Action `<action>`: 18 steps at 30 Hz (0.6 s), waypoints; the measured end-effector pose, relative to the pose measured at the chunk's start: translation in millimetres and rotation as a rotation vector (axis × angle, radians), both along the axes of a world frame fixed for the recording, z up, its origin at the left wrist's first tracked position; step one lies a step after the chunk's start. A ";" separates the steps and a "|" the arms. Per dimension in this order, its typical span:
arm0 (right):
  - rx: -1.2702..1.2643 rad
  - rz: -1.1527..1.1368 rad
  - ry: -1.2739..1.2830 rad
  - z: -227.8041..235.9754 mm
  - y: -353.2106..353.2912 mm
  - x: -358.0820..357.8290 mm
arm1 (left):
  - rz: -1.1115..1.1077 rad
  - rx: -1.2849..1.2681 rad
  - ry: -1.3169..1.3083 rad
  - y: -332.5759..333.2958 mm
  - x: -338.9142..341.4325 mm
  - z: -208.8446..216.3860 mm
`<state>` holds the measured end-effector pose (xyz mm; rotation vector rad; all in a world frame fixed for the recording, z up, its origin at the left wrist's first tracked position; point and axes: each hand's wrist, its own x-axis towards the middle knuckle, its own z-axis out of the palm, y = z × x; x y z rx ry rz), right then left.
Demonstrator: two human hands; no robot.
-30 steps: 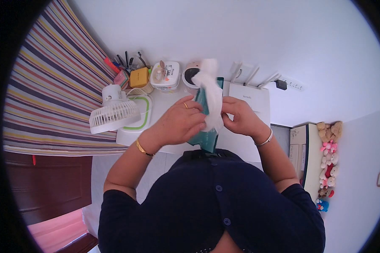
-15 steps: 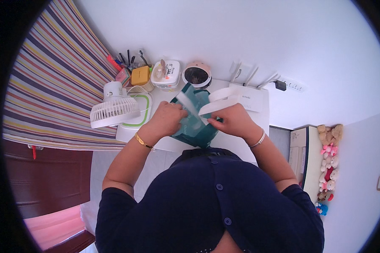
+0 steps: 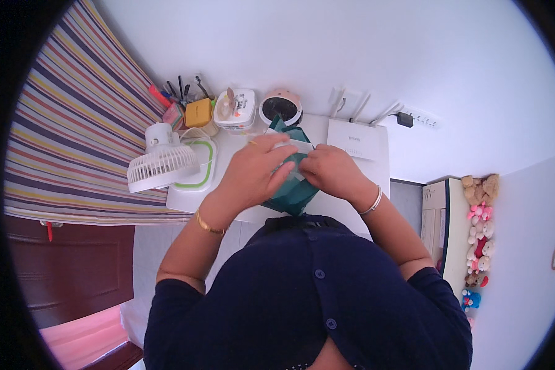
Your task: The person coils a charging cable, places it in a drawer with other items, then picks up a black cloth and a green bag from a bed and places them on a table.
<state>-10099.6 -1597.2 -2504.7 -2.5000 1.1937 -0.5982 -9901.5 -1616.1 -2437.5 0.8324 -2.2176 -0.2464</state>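
My left hand [image 3: 256, 169] and my right hand [image 3: 331, 171] are close together over a small white table [image 3: 185, 198]. Both pinch a folded white sheet [image 3: 295, 146] that lies on a dark green cloth or bag [image 3: 293, 194]. The green piece spreads under my hands toward the table's near edge, and a corner of it pokes out beyond my fingers. My hands hide most of the white sheet. Each wrist wears a bangle.
A white desk fan [image 3: 160, 161] stands at the table's left, beside a white box with a green rim [image 3: 198, 179]. Along the wall are pens, a yellow box [image 3: 199, 113], a white container [image 3: 235, 110], a round pink device [image 3: 280, 106] and a white router [image 3: 357, 139]. Striped curtain at left.
The white sheet, held up high a second ago, has come down and been folded small onto the green piece. My hands have drawn together over it.
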 end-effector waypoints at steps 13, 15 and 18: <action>0.093 -0.047 -0.314 6.9 1.8 -7.6 | -0.256 0.539 -0.406 -26.3 22.4 -20.8; 0.097 -0.035 -0.288 6.0 -1.1 -6.8 | 0.129 0.691 -0.064 -21.1 39.4 -12.0; 0.078 0.006 -0.287 7.7 -2.4 1.0 | 0.347 0.692 0.029 -9.4 50.3 -43.5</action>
